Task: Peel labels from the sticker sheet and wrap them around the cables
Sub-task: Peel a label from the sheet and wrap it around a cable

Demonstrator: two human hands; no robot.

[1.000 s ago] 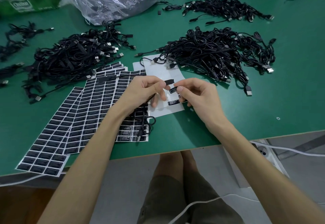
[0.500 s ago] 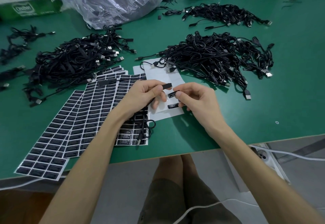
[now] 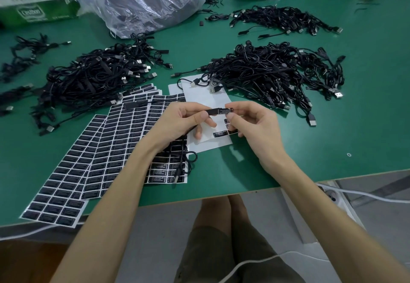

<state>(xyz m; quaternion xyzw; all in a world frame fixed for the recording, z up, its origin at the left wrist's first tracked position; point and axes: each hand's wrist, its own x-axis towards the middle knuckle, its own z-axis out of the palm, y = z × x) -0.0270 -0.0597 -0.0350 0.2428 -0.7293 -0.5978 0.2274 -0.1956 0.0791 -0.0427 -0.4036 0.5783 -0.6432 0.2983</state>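
Far to the left of the fingers, at the back corner of the table [image 3: 366, 109], sits a green-and-white box [image 3: 40, 5], with small clumps [image 3: 24, 54] of black wire in front of it. Nearer in, a clear bag [image 3: 150, 0] of dark goods lies behind the big left pile [image 3: 95, 78] of cables. Fanned sheets [image 3: 88, 156] of black labels spread from that pile to the table's near edge and pass under the left wrist.

The left hand [image 3: 177, 123] pinches a cable [image 3: 211, 111] by its thin black block, between thumb and forefinger, with the other fingers loosely curled beneath. The block's free end pokes out to the right of the fingertips. The wire drops from the palm and loops on the sheets just below the wrist, its plug lying on the printed labels.

Between the two sets of fingertips, a label [image 3: 225, 111] sits against the block's right end. The right hand [image 3: 255, 127] pinches the label's far end between thumb and forefinger, and its other fingers curl downward. Whether the label is stuck to the block cannot be told.

Under both hands lies a white backing [image 3: 206, 98], with a few labels on it just below the right thumb. Beyond the right fingers, the right pile [image 3: 277, 72] overlaps the backing's far edge, and a thinner far pile [image 3: 281, 18] lies behind that. Well to the right of the right hand, a tiny ring [image 3: 348, 154] rests on the green top. Past the table's edge, a white cord [image 3: 377, 198] runs by a power strip [image 3: 332, 196].
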